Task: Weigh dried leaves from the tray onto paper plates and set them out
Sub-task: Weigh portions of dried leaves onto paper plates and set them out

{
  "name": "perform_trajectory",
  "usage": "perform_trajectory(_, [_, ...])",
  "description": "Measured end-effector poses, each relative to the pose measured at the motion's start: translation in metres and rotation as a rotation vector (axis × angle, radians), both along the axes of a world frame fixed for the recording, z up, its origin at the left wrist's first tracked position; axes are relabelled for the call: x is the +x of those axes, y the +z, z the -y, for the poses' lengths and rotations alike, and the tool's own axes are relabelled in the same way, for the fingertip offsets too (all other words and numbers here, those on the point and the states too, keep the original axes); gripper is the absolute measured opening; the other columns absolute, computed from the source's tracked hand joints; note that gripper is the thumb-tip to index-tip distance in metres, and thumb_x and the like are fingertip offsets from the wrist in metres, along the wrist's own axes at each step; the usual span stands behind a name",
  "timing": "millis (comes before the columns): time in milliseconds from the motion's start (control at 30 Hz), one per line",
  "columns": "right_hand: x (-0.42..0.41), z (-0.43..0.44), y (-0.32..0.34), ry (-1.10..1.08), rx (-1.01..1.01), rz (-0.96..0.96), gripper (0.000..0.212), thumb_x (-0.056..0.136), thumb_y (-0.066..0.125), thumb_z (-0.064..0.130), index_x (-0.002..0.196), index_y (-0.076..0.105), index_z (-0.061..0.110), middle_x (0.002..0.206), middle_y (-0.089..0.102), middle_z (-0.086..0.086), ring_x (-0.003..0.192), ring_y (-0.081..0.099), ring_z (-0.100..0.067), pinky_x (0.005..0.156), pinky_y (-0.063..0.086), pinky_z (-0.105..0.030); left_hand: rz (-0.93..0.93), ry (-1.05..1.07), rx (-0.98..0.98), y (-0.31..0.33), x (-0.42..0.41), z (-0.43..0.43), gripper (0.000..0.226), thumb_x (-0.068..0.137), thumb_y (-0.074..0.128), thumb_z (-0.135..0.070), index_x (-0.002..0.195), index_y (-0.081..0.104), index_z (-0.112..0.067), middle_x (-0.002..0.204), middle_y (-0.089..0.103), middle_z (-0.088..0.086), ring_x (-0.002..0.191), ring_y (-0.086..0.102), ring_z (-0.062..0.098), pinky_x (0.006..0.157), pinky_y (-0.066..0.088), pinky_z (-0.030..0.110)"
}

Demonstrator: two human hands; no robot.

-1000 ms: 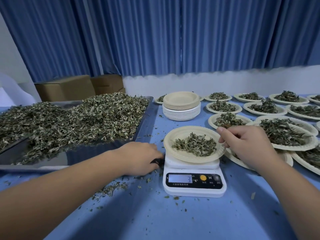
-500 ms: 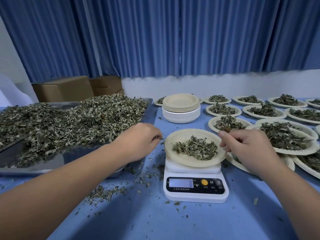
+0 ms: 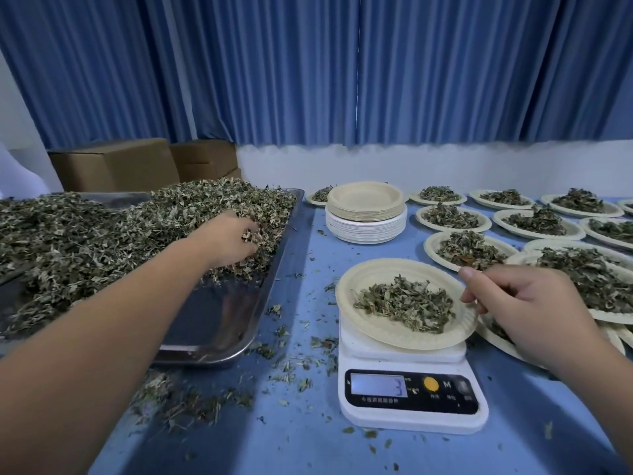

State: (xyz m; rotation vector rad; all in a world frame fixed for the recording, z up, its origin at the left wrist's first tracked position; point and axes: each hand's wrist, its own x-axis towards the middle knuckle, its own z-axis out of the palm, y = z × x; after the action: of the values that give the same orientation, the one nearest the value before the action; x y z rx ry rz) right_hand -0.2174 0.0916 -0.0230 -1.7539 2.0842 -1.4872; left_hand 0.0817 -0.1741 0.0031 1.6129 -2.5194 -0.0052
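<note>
Atop scale (image 3: 411,402), plate (image 3: 373,332) flat, right grip (image 3: 524,303) pinching rim, left grip (image 3: 226,238) clutching leaves (image 3: 102,234)

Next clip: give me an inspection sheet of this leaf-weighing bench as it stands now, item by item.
Surface: blue table, level, with leaf debris on it.
Job's things: metal tray at left, heaped with dried leaves; scale showing 3, with a paper plate of leaves on it; stack of empty plates behind; filled plates set out at right.
Clutter: loose leaf bits between the tray and the scale.
Grippers: left hand is in the tray's pile, fingers curled round leaves; right hand pinches the plate's right rim.
Cables: nothing seen.
Surroundings: blue curtains, white wall, cardboard boxes behind the tray.
</note>
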Motion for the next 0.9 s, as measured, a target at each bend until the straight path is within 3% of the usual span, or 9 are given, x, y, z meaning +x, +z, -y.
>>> perform_trajectory(100, [0.001, -0.001, 0.000, -0.002, -0.011, -0.006, 0.032, 0.086, 0.061, 0.037, 0.054, 0.068, 0.034, 0.051, 0.063, 0.002, 0.050, 0.060, -0.020, 0.056, 0.044, -0.033, 0.134, -0.012, 0.172, -0.014, 0.001, 0.016, 0.067, 0.092, 0.057, -0.051, 0.150, 0.032, -0.030, 0.155, 0.022, 0.012, 0.140, 0.031, 0.034, 0.114, 0.029, 0.044])
perform_trajectory(200, [0.000, 0.000, -0.001, -0.010, -0.016, -0.008, 0.036, 0.087, 0.062, 0.035, 0.051, 0.067, 0.031, 0.051, 0.063, 0.001, 0.051, 0.060, -0.022, 0.057, 0.044, -0.033, 0.225, -0.039, 0.251, -0.020, -0.006, 0.018, 0.067, 0.093, 0.058, -0.046, 0.150, 0.032, -0.024, 0.158, 0.027, 0.007, 0.143, 0.028, 0.028, 0.115, 0.024, 0.039])
perform_trajectory(367, [-0.002, 0.002, -0.002, -0.001, -0.026, -0.015, 0.036, 0.087, 0.062, 0.032, 0.052, 0.067, 0.028, 0.050, 0.062, 0.002, 0.050, 0.057, -0.013, 0.055, 0.042, -0.025, 0.254, -0.082, 0.157, -0.013, -0.008, 0.011, 0.045, 0.093, 0.064, -0.026, 0.136, 0.052, -0.022, 0.138, 0.051, 0.007, 0.121, 0.050, 0.024, 0.099, 0.042, 0.034])
perform_trajectory(500, [-0.004, 0.002, -0.003, 0.007, -0.018, -0.011, 0.037, 0.088, 0.062, 0.034, 0.052, 0.067, 0.029, 0.049, 0.061, -0.003, 0.049, 0.056, -0.015, 0.054, 0.041, -0.025, 0.173, -0.118, 0.100, -0.002, 0.000, 0.000, 0.030, 0.095, 0.060, -0.027, 0.125, 0.057, -0.025, 0.120, 0.059, 0.005, 0.094, 0.052, 0.016, 0.082, 0.041, 0.029])
perform_trajectory(633, [-0.004, 0.002, -0.005, 0.025, -0.010, 0.018, 0.031, 0.087, 0.061, 0.039, 0.058, 0.069, 0.034, 0.051, 0.062, -0.007, 0.051, 0.058, -0.020, 0.055, 0.044, -0.030, 0.110, -0.116, 0.094, 0.014, 0.011, -0.016, 0.029, 0.098, 0.051, -0.038, 0.125, 0.053, -0.027, 0.112, 0.061, 0.002, 0.085, 0.067, 0.017, 0.083, 0.053, 0.038])
perform_trajectory(800, [-0.002, 0.000, -0.003, 0.031, -0.005, 0.041, 0.029, 0.088, 0.061, 0.038, 0.060, 0.069, 0.039, 0.050, 0.062, -0.007, 0.050, 0.058, -0.018, 0.054, 0.044, -0.027, 0.149, -0.133, 0.035, 0.024, 0.017, -0.039, 0.050, 0.099, 0.040, -0.051, 0.130, 0.053, -0.014, 0.120, 0.062, 0.008, 0.103, 0.059, 0.022, 0.090, 0.048, 0.036])
perform_trajectory(900, [-0.001, -0.002, -0.003, 0.022, 0.004, 0.048, 0.033, 0.088, 0.061, 0.039, 0.056, 0.069, 0.037, 0.050, 0.062, -0.006, 0.050, 0.057, -0.018, 0.054, 0.045, -0.027, 0.089, -0.161, 0.013, 0.030, 0.016, -0.051, 0.050, 0.098, 0.040, -0.052, 0.120, 0.058, -0.012, 0.089, 0.061, -0.003, 0.074, 0.056, 0.010, 0.072, 0.044, 0.031])
